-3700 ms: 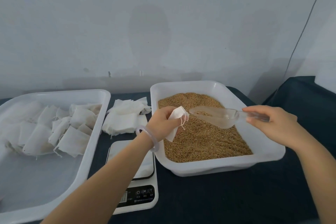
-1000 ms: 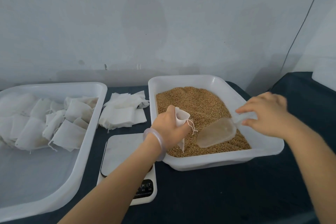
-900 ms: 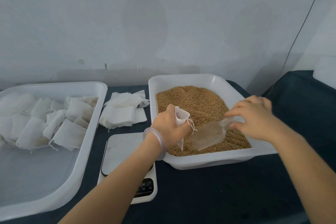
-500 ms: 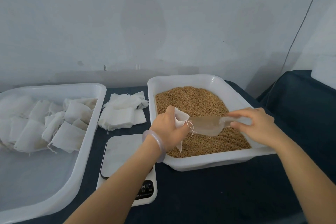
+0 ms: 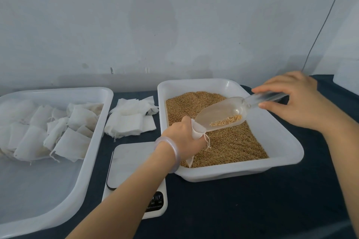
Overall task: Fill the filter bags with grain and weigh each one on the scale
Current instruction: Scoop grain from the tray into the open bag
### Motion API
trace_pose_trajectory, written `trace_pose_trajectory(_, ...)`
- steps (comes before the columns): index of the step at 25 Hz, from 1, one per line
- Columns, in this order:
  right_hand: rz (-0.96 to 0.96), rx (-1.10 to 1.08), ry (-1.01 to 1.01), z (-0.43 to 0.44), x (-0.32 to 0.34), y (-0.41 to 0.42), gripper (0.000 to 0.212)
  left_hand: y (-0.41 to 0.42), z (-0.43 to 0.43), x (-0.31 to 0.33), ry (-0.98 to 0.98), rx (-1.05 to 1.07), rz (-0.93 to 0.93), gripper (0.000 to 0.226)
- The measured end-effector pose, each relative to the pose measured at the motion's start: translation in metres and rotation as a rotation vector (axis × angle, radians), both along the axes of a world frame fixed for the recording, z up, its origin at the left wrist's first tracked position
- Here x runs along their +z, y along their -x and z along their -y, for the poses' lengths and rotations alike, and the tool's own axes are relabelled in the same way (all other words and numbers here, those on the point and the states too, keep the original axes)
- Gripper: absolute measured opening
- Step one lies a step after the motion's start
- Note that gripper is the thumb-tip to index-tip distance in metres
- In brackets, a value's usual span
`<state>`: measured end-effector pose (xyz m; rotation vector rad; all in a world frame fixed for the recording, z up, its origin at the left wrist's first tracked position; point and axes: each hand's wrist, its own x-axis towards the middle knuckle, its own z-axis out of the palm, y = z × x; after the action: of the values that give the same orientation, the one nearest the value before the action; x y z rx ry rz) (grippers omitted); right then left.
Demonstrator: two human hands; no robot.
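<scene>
My left hand (image 5: 183, 137) grips a small white filter bag (image 5: 196, 132) upright over the white tray (image 5: 281, 153) of brown grain (image 5: 229, 141). The bag's drawstring hangs below my fingers. My right hand (image 5: 297, 103) holds the handle of a clear plastic scoop (image 5: 223, 114), tilted down to the left with its lip at the bag's mouth. A little grain lies in the scoop's bowl. The digital scale (image 5: 132, 163) sits on the dark table under my left forearm, with nothing on its platform.
A large white tray (image 5: 91, 153) at the left holds several filled bags (image 5: 48, 130). A pile of flat empty bags (image 5: 130, 120) lies between the two trays. A grey wall stands close behind, and a thin cable (image 5: 322, 23) runs down it at the right.
My right hand dipped the scoop into the grain, raised it and tipped it toward the bag's mouth. The left hand kept the bag over the tray.
</scene>
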<state>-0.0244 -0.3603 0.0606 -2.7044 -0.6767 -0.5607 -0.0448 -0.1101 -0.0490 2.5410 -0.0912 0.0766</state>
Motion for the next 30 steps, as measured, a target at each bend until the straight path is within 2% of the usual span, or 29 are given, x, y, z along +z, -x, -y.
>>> trace_pose_trajectory(6,0.249,0.08,0.178,-0.019,0.017,0.01,0.031,0.003,0.003,0.004,-0.022,0.007,-0.024,0.036)
trace_pose_trajectory(12,0.246,0.069,0.184,-0.027,0.017,0.013,0.032,0.001,0.002,0.003,0.008,0.031,-0.027,0.038)
trace_pose_trajectory(16,0.14,0.025,0.057,-0.014,0.003,0.003,0.031,0.001,0.0,-0.002,0.065,0.02,0.089,0.035)
trace_pose_trajectory(19,0.003,-0.109,-0.09,-0.002,-0.02,-0.008,0.031,0.004,-0.003,-0.004,0.165,0.083,0.218,0.028)
trace_pose_trajectory(22,-0.043,-0.267,0.142,-0.009,-0.056,-0.019,0.03,0.008,-0.001,-0.002,0.212,0.148,0.284,0.03)
trace_pose_trajectory(24,-0.091,-0.184,0.229,-0.023,-0.079,-0.023,0.03,0.008,-0.001,0.0,0.234,0.175,0.265,0.028)
trace_pose_trajectory(27,-0.163,-0.091,0.225,-0.04,-0.098,-0.028,0.032,0.007,-0.004,0.001,0.291,0.21,0.184,0.033)
trace_pose_trajectory(30,-0.239,-0.146,0.108,-0.034,-0.101,-0.031,0.03,0.006,-0.004,0.003,0.273,0.198,0.132,0.03)
